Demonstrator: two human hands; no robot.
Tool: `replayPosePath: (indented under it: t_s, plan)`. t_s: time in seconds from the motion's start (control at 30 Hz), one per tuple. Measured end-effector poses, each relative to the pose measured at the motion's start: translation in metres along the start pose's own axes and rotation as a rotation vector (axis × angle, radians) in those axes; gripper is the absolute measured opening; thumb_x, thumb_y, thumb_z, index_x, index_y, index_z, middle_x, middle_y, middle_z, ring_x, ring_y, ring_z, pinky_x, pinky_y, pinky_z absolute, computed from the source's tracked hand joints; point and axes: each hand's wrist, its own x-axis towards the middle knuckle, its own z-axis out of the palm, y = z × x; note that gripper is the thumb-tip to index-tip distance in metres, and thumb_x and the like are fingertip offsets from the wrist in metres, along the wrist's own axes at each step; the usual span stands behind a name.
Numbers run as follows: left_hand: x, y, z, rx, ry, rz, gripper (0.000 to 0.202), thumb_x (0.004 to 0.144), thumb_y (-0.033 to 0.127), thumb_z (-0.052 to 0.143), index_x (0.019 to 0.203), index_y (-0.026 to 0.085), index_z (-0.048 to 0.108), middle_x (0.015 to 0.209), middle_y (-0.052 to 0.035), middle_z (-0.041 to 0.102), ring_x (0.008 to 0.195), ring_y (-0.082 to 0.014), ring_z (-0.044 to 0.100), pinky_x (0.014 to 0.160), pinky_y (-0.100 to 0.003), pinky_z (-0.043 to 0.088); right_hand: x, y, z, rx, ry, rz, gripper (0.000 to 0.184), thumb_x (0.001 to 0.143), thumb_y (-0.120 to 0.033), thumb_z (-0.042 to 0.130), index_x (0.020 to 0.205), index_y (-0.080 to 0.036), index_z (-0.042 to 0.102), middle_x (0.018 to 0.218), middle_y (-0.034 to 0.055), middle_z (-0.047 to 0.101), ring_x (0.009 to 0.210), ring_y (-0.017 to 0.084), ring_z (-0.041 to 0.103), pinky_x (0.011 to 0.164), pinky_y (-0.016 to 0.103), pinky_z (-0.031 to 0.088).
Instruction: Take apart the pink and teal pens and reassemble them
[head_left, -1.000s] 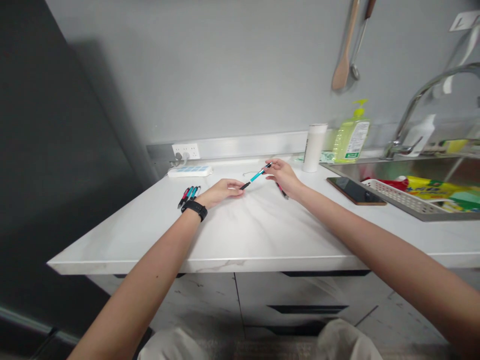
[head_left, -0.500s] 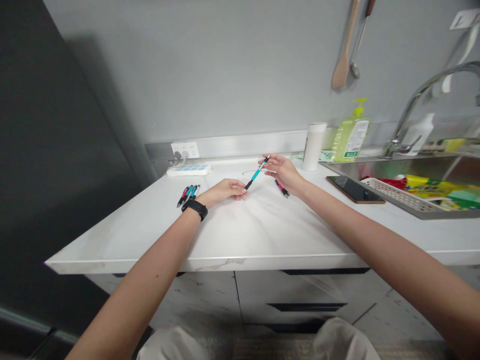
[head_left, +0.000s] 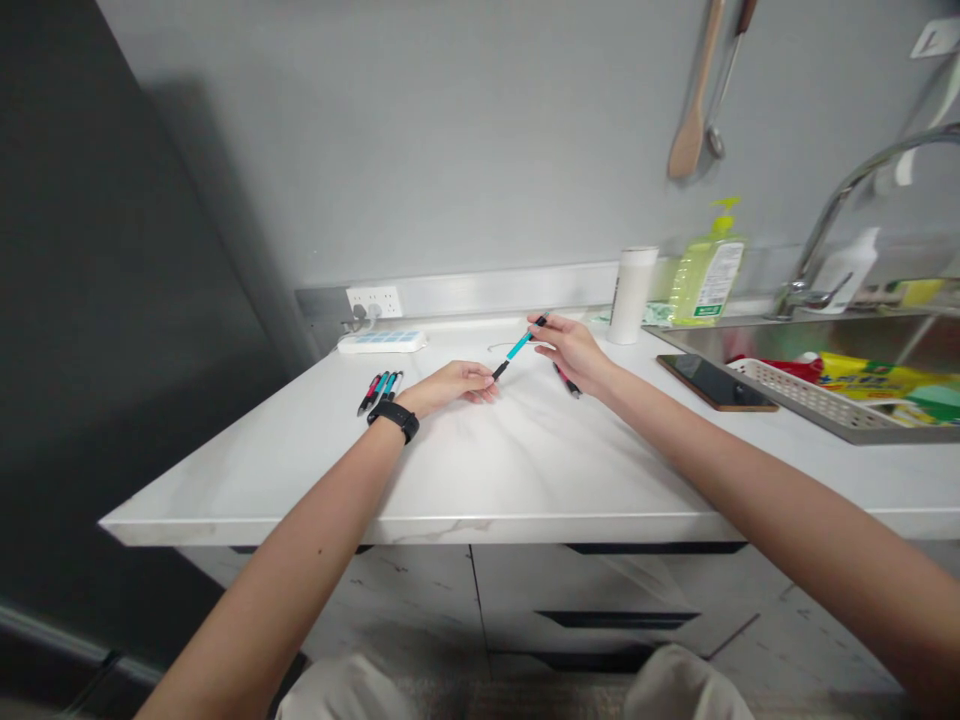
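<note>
A teal-and-black pen (head_left: pixel 518 347) slants above the countertop between my two hands. Its lower black end is pinched by the fingertips of my left hand (head_left: pixel 457 381), which wears a black wristband. The fingers of my right hand (head_left: pixel 568 347) grip the upper black end. A pale stretch shows between the teal barrel and the lower black part; whether the pieces are apart I cannot tell. Below my right hand lies a red-and-black pen (head_left: pixel 567 380). Beside my left wrist several pens (head_left: pixel 380 391), red and teal with black, lie in a row.
A white power strip (head_left: pixel 382 342) sits at the back left. On the right are a white cylindrical container (head_left: pixel 632 296), a yellow-green pump bottle (head_left: pixel 707 272), a dark phone (head_left: pixel 716 382) and a sink (head_left: pixel 862 430) holding a perforated tray and colourful packets. The countertop's front edge (head_left: pixel 525 527) runs below my forearms.
My right fingers have closed around the pen's upper end, where they were looser before. A pale stretch now shows between its teal and lower black parts. The view has shifted slightly.
</note>
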Motion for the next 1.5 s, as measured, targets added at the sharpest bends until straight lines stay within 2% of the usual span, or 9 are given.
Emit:
replayPosePath:
  t_s: [0.1, 0.23, 0.47, 0.73, 1.07, 1.27, 1.5]
  plan:
    - [-0.001, 0.002, 0.003, 0.046, -0.043, 0.008, 0.033, 0.075, 0.042, 0.069, 0.086, 0.011, 0.067, 0.092, -0.0113, 0.07, 0.074, -0.012, 0.062, 0.07, -0.025, 0.045, -0.002, 0.002, 0.003, 0.01, -0.016, -0.023, 0.028, 0.064, -0.03, 0.074, 0.09, -0.022, 0.066, 0.087, -0.0008, 0.066, 0.085, 0.012, 0.059, 0.072, 0.023, 0.043]
    - [-0.002, 0.005, 0.005, 0.052, -0.032, 0.017, 0.034, 0.074, 0.042, 0.07, 0.085, 0.011, 0.067, 0.088, -0.0107, 0.07, 0.071, -0.0112, 0.06, 0.068, -0.024, 0.044, -0.005, 0.003, 0.005, -0.036, -0.044, 0.03, 0.029, 0.067, -0.031, 0.071, 0.094, -0.022, 0.065, 0.093, 0.0015, 0.068, 0.088, 0.013, 0.06, 0.074, 0.024, 0.043]
    - [-0.001, 0.002, -0.001, -0.001, 0.049, 0.051, 0.035, 0.075, 0.044, 0.069, 0.087, 0.011, 0.065, 0.087, -0.0102, 0.07, 0.072, -0.0123, 0.062, 0.07, -0.026, 0.045, -0.003, 0.001, 0.001, -0.083, -0.017, 0.057, 0.026, 0.068, -0.031, 0.07, 0.091, -0.021, 0.064, 0.093, 0.0026, 0.068, 0.087, 0.013, 0.061, 0.07, 0.024, 0.043]
    - [-0.005, 0.007, 0.002, -0.044, -0.014, -0.026, 0.035, 0.073, 0.044, 0.071, 0.084, 0.011, 0.065, 0.089, -0.0116, 0.07, 0.074, -0.0129, 0.063, 0.072, -0.026, 0.046, -0.003, 0.003, 0.004, -0.032, 0.061, 0.052, 0.021, 0.068, -0.026, 0.07, 0.087, -0.02, 0.062, 0.091, 0.0021, 0.069, 0.084, 0.013, 0.063, 0.073, 0.025, 0.047]
    - [-0.003, 0.003, -0.001, -0.071, 0.05, 0.012, 0.034, 0.072, 0.042, 0.073, 0.085, 0.011, 0.065, 0.086, -0.0095, 0.069, 0.07, -0.0115, 0.061, 0.07, -0.026, 0.045, -0.004, 0.0, 0.002, -0.085, 0.025, 0.048, 0.025, 0.067, -0.025, 0.071, 0.087, -0.019, 0.059, 0.09, 0.0033, 0.07, 0.083, 0.013, 0.064, 0.068, 0.024, 0.047]
    - [-0.003, 0.002, 0.0, -0.056, 0.04, 0.016, 0.035, 0.072, 0.043, 0.072, 0.085, 0.011, 0.064, 0.085, -0.0088, 0.069, 0.068, -0.011, 0.06, 0.069, -0.026, 0.045, -0.005, -0.001, 0.004, -0.12, 0.044, 0.087, 0.021, 0.068, -0.025, 0.074, 0.081, -0.018, 0.059, 0.077, 0.0006, 0.066, 0.073, 0.012, 0.064, 0.063, 0.022, 0.049]
    - [-0.006, 0.012, 0.0, -0.044, 0.163, 0.023, 0.033, 0.068, 0.036, 0.074, 0.089, 0.013, 0.064, 0.082, -0.0057, 0.067, 0.073, -0.0119, 0.06, 0.068, -0.025, 0.043, -0.006, 0.0, 0.005, -0.079, 0.059, 0.072, 0.026, 0.069, -0.031, 0.076, 0.079, -0.02, 0.054, 0.067, -0.0031, 0.061, 0.061, 0.009, 0.061, 0.057, 0.021, 0.05]
